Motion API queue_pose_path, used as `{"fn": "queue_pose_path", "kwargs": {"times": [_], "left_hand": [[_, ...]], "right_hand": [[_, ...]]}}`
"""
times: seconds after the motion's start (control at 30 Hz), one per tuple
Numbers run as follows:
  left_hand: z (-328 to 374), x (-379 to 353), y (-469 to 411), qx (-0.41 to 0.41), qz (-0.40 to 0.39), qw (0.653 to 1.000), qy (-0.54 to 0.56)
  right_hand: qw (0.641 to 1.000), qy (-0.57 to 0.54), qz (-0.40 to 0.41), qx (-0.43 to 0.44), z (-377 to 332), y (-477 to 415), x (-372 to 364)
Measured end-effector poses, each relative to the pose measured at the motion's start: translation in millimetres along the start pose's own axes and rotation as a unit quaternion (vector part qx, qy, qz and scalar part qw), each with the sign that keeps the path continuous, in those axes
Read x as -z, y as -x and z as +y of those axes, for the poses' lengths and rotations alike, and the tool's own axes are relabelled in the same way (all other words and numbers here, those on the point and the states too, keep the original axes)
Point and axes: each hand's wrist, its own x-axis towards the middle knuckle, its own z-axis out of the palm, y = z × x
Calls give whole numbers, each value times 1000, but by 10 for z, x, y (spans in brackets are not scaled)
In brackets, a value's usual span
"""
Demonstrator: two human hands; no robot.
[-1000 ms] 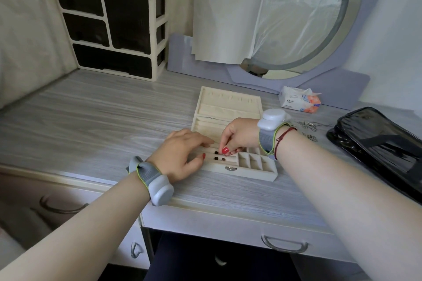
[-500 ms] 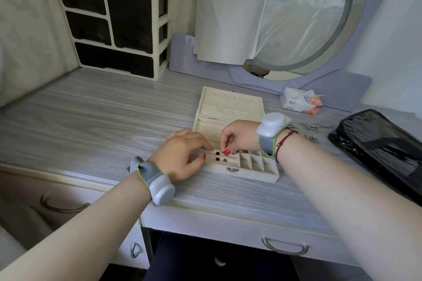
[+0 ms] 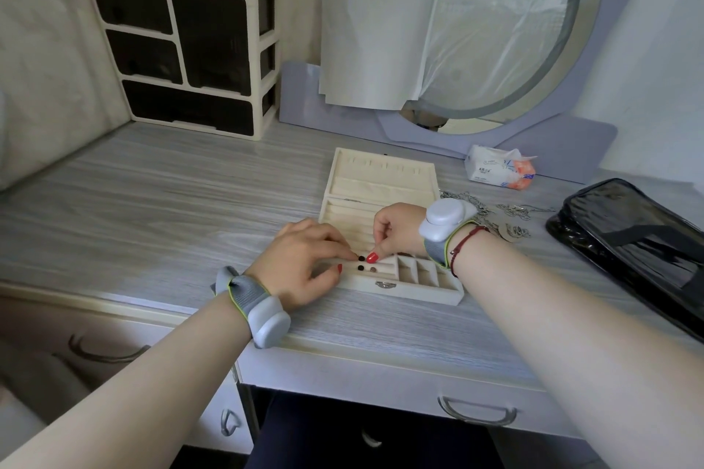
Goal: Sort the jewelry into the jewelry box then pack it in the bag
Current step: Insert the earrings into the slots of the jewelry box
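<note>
The right grip (image 3: 396, 228) is pinched, thumb against forefinger, with the tips down in the earring section of the open jewelry box (image 3: 404, 291). Whether a stud sits in that pinch is too small to tell. The left grip (image 3: 304, 263) has its fingers bent and their tips at the box's corner, just beside the right fingertips; I cannot tell if it holds anything or only steadies the box.

Three small dark studs (image 3: 360, 268) lie directly under and just below the two sets of fingertips. More jewelry, a tangle of thin silver chains (image 3: 514, 209), lies on the bench (image 3: 152, 202) just beyond the right wrist. The black bag (image 3: 628, 232) sits farther out on that same side.

The studs look very light, hard and likely to roll or slip, so a fingertip pinch across the head suits them, pressed straight down. The chains will be limp and prone to snagging; lifting each near its middle or clasp seems safest. The box looks rigid and light: shut the lid, then take it by both short sides.
</note>
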Motion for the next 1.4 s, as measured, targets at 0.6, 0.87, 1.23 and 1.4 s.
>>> {"fn": "queue_pose_path", "kwargs": {"times": [0.6,0.87,1.23,1.4], "left_hand": [[77,7,1,-7,-8,998,-59],[91,3,-8,-11,-9,997,-71],[94,38,-41,11,-29,996,-79],[230,206,-256,79,-85,988,-104]], "right_hand": [[998,-14,55,24,125,130,-105],[998,14,60,6,72,146,-133],[980,-81,172,54,198,422,-249],[963,-121,237,43,401,686,-113]]}}
